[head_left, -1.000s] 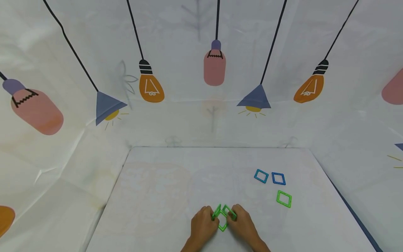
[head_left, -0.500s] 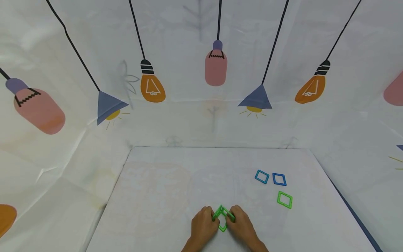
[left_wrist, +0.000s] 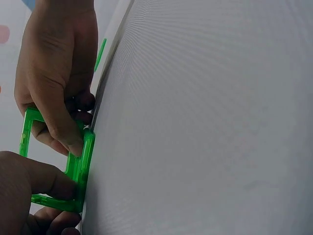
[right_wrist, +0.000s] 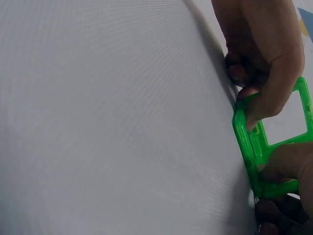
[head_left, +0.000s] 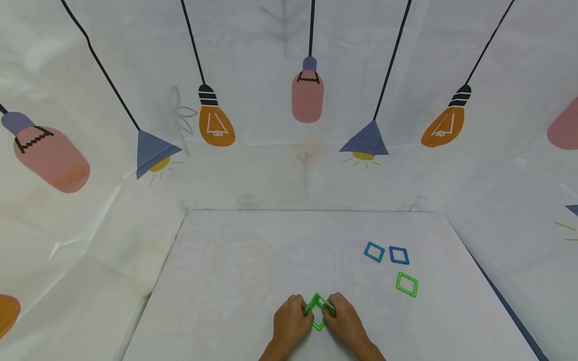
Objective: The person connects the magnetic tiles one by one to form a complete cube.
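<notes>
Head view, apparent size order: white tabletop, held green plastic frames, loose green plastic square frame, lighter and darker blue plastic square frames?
White tabletop
Held green frames, partly covered
Loose green frame, barely ahead of blues; nearer camera
Lighter blue frame, darker blue frame: too alike to rank

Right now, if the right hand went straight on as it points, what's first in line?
Likely the green square in the left hand: the right hand points forward and leftward, its own held square in front. Whether the two squares' edges touch is unclear.
</notes>
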A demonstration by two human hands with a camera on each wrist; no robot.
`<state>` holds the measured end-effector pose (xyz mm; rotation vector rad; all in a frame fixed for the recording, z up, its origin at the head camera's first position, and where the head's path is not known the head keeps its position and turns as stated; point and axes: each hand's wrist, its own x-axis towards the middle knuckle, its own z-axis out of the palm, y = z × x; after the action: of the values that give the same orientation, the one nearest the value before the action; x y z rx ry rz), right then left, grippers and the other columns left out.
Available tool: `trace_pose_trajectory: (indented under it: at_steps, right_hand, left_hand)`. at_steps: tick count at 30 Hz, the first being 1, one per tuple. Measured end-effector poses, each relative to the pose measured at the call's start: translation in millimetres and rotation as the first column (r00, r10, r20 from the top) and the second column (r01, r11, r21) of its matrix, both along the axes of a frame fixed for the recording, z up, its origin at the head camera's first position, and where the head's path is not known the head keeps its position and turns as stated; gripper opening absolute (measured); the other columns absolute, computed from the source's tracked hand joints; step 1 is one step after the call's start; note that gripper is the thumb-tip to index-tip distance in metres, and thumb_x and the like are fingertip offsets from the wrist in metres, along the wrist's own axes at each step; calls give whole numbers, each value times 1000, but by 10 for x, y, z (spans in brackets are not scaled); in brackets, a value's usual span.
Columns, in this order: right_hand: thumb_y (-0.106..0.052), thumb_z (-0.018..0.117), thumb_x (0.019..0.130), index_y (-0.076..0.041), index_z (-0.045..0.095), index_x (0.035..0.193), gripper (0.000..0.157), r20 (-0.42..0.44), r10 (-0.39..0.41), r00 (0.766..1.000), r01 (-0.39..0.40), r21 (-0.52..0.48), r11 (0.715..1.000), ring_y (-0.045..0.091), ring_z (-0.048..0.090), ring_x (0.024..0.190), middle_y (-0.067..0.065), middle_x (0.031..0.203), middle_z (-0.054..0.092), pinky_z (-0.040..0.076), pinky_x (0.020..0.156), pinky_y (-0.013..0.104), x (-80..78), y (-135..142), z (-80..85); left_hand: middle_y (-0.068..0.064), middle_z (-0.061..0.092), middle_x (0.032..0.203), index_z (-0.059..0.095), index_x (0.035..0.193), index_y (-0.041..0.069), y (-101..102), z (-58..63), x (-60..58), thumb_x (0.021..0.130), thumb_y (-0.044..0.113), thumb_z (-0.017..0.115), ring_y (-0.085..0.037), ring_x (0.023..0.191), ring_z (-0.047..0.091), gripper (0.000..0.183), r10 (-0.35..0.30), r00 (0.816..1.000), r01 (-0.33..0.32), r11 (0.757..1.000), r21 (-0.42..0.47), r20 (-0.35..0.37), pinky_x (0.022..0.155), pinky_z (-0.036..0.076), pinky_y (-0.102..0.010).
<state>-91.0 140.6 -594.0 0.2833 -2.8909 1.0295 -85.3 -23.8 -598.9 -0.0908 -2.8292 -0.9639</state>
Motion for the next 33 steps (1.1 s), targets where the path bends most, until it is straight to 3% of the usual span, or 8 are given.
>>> trace_pose_trajectory:
  at_steps: [14, 19, 24, 27, 30, 33]
  right_hand:
    - [1, 75, 78, -16, 54, 75, 27, 13, -5, 1000, 5, 1, 1000, -1, 37, 65, -10, 73, 46, 37, 54, 17, -11, -3, -9]
    - [1, 75, 77, -16, 55, 75, 26, 5, 0, 1000, 0, 5, 1000, -1, 37, 64, -10, 73, 46, 36, 54, 17, 2, 5, -29]
    - [1, 76, 77, -17, 54, 74, 29, -12, 0, 1000, 0, -2, 1000, -1, 37, 65, -11, 73, 45, 36, 54, 17, 1, 20, -38]
    - [0, 75, 78, -18, 54, 74, 28, 5, -6, 1000, 6, -3, 1000, -1, 38, 66, -11, 74, 46, 36, 55, 16, -7, 25, -35]
    - [0, 76, 79, -18, 54, 75, 28, 6, -3, 1000, 3, -1, 1000, -1, 39, 67, -11, 75, 47, 37, 56, 16, -12, 26, -35]
    - [-1, 76, 79, -18, 55, 75, 28, 3, -4, 1000, 4, 2, 1000, -1, 39, 66, -11, 75, 47, 37, 56, 16, -13, 25, -39]
  left_hand:
    - [11, 48, 67, 59, 74, 16, -6, -35, 23, 75, 13, 80, 0, 58, 37, 21, -23, 1000, 23, 1000, -18, 1, 49, 31, -18]
    - [12, 52, 79, 65, 92, 15, -121, -62, 94, 83, 32, 82, 2, 71, 43, 25, -137, 990, 136, 990, 25, 22, 59, 40, -18]
    - [14, 57, 94, 68, 115, 13, -328, 8, 135, 91, 54, 65, 0, 87, 47, 48, -301, 947, 286, 950, 125, 116, 73, 47, -21]
    - [8, 66, 103, 68, 118, 10, -424, 46, 106, 102, 48, 49, -5, 94, 55, 45, -359, 926, 331, 922, 204, 120, 79, 51, -26]
    - [3, 70, 109, 69, 117, 10, -470, 53, 47, 107, 36, 44, -11, 101, 63, 38, -355, 931, 323, 909, 264, 83, 83, 55, -29]
    - [1, 72, 107, 70, 115, 11, -476, 33, -32, 105, 25, 51, -11, 99, 66, 26, -335, 942, 313, 904, 291, 28, 81, 56, -28]
